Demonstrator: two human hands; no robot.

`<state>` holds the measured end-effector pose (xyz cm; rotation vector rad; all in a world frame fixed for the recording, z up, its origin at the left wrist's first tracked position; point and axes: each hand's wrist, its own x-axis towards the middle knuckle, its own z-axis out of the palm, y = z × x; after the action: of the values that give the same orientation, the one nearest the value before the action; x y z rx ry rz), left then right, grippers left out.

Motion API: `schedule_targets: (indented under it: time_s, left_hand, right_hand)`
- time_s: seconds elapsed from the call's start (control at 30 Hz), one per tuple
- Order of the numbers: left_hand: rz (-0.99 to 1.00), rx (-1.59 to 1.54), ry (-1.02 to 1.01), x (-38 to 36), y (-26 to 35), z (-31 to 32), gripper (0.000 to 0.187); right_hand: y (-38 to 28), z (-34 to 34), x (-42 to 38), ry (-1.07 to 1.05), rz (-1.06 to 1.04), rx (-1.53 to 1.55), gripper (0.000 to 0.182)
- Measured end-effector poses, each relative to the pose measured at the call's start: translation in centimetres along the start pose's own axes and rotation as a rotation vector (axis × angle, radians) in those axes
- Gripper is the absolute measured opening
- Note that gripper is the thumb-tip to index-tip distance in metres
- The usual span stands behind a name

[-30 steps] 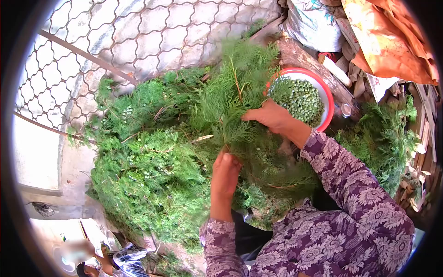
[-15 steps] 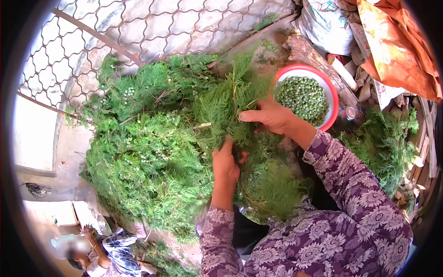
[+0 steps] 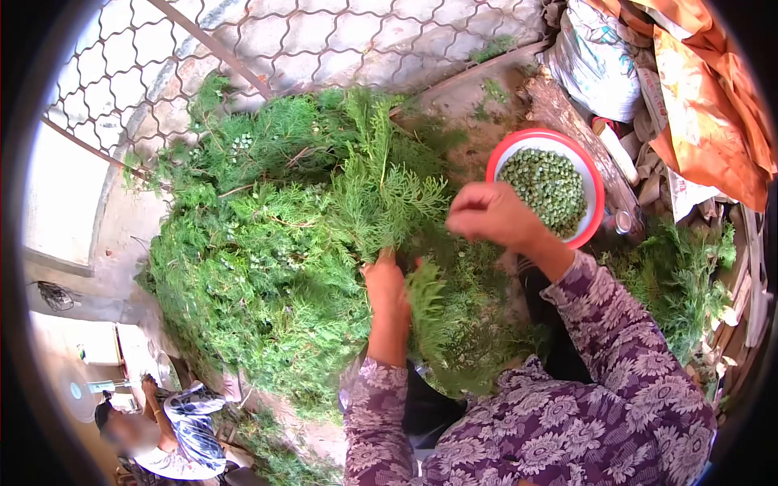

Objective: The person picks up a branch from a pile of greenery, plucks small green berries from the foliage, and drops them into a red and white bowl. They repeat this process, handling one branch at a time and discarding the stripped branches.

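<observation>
My left hand (image 3: 384, 293) is closed round the stem end of a leafy arborvitae branch (image 3: 385, 190), whose flat green sprays point away from me. Just left of the basin, my right hand (image 3: 496, 214) is curled with fingers and thumb together; whatever it holds is hidden. A white basin with a red rim (image 3: 600, 190) contains many small round green cones (image 3: 545, 188). Left of my hands spreads a large heap of cut arborvitae branches (image 3: 259, 283), with pale green cones among the leaves. More foliage (image 3: 466, 324) lies in front of my lap.
Wavy wire mesh (image 3: 316, 36) runs along the far side. A log (image 3: 571, 113), a white sack (image 3: 596, 61) and orange sheeting (image 3: 705, 105) lie beyond the basin. More branches (image 3: 673, 283) are at the right. Another person (image 3: 182, 429) sits at lower left.
My right hand has come off the branch and curled its fingers, staying beside the basin. My left hand keeps hold of the branch, which now stands more upright. The view has shifted slightly.
</observation>
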<state>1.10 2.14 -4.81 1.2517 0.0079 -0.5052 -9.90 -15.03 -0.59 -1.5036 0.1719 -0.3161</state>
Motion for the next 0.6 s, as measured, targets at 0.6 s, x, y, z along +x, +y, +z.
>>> schedule_targets:
  time_s: [0.6]
  left_hand:
    - [-0.105,-0.069,0.012,-1.8,0.1,2.6,0.018]
  right_hand:
    - [2.1,2.8,0.4,0.147,-0.162,-0.921,0.022]
